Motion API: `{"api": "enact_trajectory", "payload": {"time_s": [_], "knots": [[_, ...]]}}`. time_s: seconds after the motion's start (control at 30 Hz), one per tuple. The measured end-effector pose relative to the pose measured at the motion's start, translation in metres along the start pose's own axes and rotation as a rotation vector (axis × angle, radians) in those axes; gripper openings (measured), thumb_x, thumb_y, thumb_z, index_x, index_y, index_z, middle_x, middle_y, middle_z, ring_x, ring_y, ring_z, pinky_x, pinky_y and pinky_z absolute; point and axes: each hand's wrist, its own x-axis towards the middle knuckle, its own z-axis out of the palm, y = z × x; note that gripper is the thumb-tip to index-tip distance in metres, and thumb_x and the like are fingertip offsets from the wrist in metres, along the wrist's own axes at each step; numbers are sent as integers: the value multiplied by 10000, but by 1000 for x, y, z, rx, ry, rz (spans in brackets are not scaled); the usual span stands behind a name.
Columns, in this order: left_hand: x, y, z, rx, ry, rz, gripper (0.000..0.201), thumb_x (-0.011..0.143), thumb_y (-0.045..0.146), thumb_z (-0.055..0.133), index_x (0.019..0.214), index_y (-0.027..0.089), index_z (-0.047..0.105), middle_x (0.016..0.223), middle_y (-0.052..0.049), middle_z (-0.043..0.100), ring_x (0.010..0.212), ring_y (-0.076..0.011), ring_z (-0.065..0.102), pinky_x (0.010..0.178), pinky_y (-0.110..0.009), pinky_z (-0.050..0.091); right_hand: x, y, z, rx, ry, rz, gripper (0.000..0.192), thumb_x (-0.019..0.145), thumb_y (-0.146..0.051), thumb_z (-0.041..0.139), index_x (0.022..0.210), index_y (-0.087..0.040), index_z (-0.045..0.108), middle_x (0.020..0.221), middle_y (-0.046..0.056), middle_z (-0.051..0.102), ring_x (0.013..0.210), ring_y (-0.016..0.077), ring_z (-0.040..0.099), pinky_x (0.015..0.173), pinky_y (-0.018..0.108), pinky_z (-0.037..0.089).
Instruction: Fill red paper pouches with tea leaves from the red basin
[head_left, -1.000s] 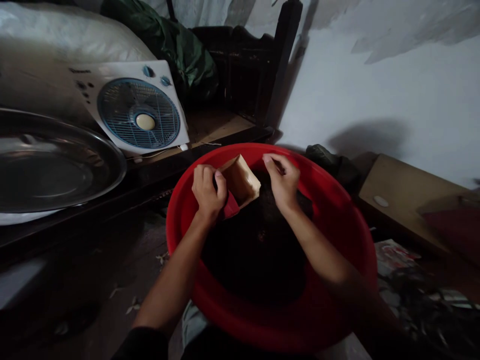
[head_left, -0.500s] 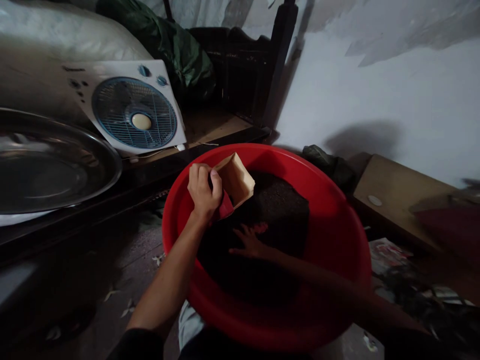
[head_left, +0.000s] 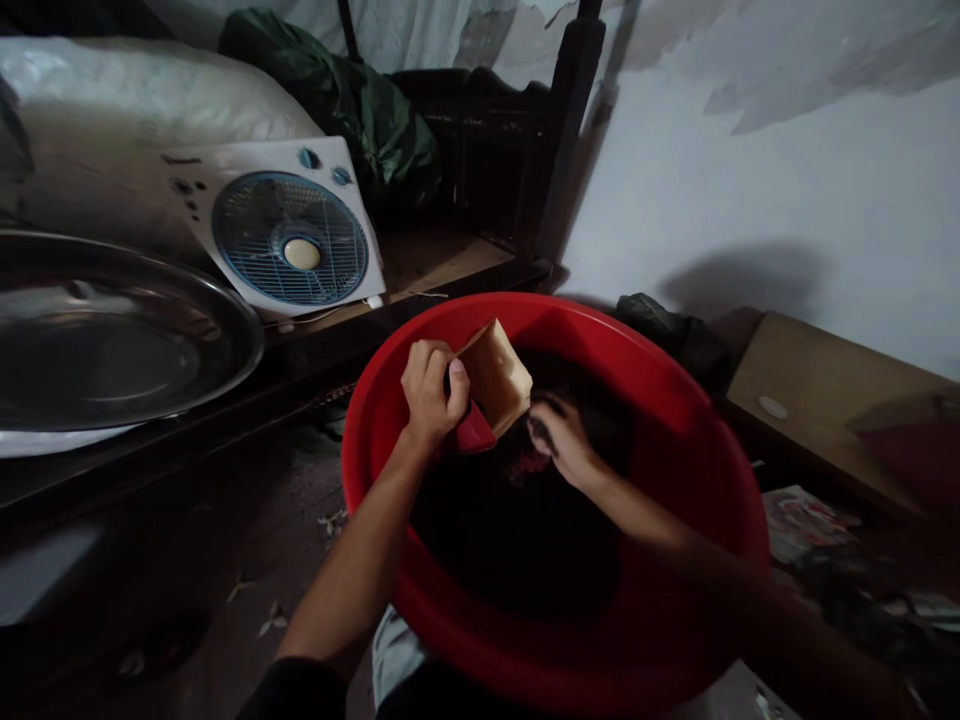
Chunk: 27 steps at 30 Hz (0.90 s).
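My left hand [head_left: 435, 395] is closed on the near left side of a small open-topped paper box [head_left: 504, 375], tan inside and red outside. The box is tilted, its mouth facing right, over a large red tub [head_left: 694, 440]. Dark, loose, fine-looking material [head_left: 517, 540] lies in the tub; its exact kind is too dim to tell. Just right of the box mouth, my right hand [head_left: 566, 440] has its fingers curled round a handful of the dark material. A small reddish patch [head_left: 529, 462] shows on the material below that hand.
Left of the tub, a white box fan [head_left: 300, 250] and a wide metal basin [head_left: 142, 340] stand on a dark wooden ledge. Behind them lie a big pale sack [head_left: 150, 110] and a green bundle [head_left: 360, 110]. A tan board or box [head_left: 817, 390] is at the right by the wall.
My right hand has risen from the dark material, where its fingers were spread, to the box mouth and is now closed. The left hand still holds the box; the view has shifted slightly.
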Motion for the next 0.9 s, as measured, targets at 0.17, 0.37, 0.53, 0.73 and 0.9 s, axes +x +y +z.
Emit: {"api": "enact_trajectory", "payload": {"time_s": [0.17,0.37,0.53,0.73,0.9], "knots": [[-4,4,3,-42,-92,63,115,923,221,450,829,222,517,834,-55,567,783,-191,524,698,-341,443,25,-73,30,544,192,-264,207,704,-379,690,752,-208,585,681,-52,573,605,91,556,527,197,468],[-3,1,3,-36,-132,65,89,931,235,475,855,215,518,879,-56,564,827,-188,533,718,-326,457,27,-95,64,351,38,-501,140,744,-299,681,853,-213,702,957,-5,697,977,150,634,966,339,489],[2,-8,-2,31,-49,-76,133,953,270,446,840,219,493,885,-46,544,838,-186,536,741,-332,456,64,-83,26,-231,89,-814,283,940,-425,526,993,-264,752,1301,16,642,1316,202,507,1179,463,300],[7,-15,-10,60,92,-164,156,958,274,427,826,228,497,854,-39,522,806,-191,520,738,-347,443,96,-8,-86,-1571,-188,32,653,901,-454,610,1511,-292,441,1669,136,172,1504,442,197,1126,699,249],[7,-16,-11,77,118,-153,161,958,258,414,815,229,479,838,-44,520,787,-189,512,710,-349,439,57,38,-143,-1733,-391,285,896,742,-432,784,1529,-216,412,1676,201,77,1516,506,40,1067,730,321]]}}
